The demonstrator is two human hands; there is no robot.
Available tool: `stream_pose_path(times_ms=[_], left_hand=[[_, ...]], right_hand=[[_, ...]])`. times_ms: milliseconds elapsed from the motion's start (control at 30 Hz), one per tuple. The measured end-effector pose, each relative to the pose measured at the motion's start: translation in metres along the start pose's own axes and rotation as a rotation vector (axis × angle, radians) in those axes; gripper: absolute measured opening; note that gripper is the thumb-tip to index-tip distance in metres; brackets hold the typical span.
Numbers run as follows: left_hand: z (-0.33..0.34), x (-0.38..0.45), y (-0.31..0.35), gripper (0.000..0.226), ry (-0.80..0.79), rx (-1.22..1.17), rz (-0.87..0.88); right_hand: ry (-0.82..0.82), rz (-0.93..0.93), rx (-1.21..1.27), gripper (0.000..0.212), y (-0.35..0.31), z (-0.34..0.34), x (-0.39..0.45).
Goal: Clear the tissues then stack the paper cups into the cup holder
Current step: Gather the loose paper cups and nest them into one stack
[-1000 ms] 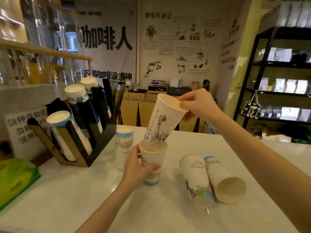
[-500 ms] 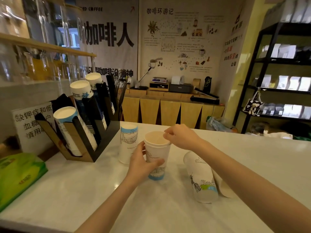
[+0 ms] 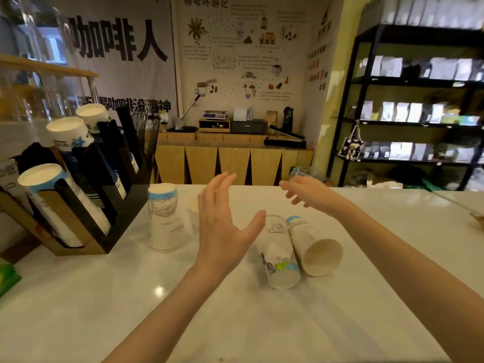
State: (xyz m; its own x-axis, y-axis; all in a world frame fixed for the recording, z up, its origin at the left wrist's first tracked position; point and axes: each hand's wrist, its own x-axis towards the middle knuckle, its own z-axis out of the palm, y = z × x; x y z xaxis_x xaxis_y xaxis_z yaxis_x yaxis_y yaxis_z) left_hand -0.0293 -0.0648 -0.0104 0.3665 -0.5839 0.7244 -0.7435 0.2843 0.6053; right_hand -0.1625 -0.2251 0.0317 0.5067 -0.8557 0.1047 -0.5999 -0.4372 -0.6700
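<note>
My left hand point(image 3: 222, 226) is raised over the white counter point(image 3: 183, 310) with fingers spread, holding nothing. Behind it stands the nested pair of upright paper cups point(image 3: 193, 213), mostly hidden by the palm. My right hand point(image 3: 306, 191) hovers open further back and to the right, empty too. An upside-down paper cup point(image 3: 163, 216) stands to the left of my left hand. Two paper cups lie on their sides between my arms: one with a green and blue print point(image 3: 279, 254) and one with its mouth facing me point(image 3: 314, 244). The black slanted cup holder point(image 3: 86, 203) at the left holds three rows of stacked cups.
A green tissue pack point(image 3: 6, 277) shows at the left edge of the counter. A wooden shelf point(image 3: 44, 66) hangs above the cup holder. Behind the counter are a wooden sideboard point(image 3: 233, 163) and black shelving point(image 3: 408, 121) at the right.
My right hand pushed the tall cup down into the cup my left hand held. Both hands then let go and lifted away, fingers open.
</note>
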Motion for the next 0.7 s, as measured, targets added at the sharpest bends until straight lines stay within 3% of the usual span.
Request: stream_pose_path(times_ms=[67,167,300,500,700], left_hand=[[0.018,-0.005,0.010,0.062,-0.117,-0.146,-0.119],[0.045,-0.009,0.008,0.064,-0.232,-0.272,-0.370],[0.071,-0.009,-0.013,0.083,-0.336,-0.161,-0.636],[0.093,-0.020,-0.023,0.099,-0.332,-0.087,-0.744],[0.104,-0.032,-0.025,0.102,-0.361,0.027,-0.738]], right_hand=[[0.020,0.055,-0.036,0.053,0.021,-0.004,-0.006],[-0.034,0.149,-0.215,0.076,0.049,-0.003,-0.017],[-0.097,0.260,-0.266,0.097,0.070,0.003,-0.032],[-0.147,0.460,-0.188,0.096,0.076,0.012,-0.047],[-0.037,0.452,-0.068,0.090,0.076,0.024,-0.056]])
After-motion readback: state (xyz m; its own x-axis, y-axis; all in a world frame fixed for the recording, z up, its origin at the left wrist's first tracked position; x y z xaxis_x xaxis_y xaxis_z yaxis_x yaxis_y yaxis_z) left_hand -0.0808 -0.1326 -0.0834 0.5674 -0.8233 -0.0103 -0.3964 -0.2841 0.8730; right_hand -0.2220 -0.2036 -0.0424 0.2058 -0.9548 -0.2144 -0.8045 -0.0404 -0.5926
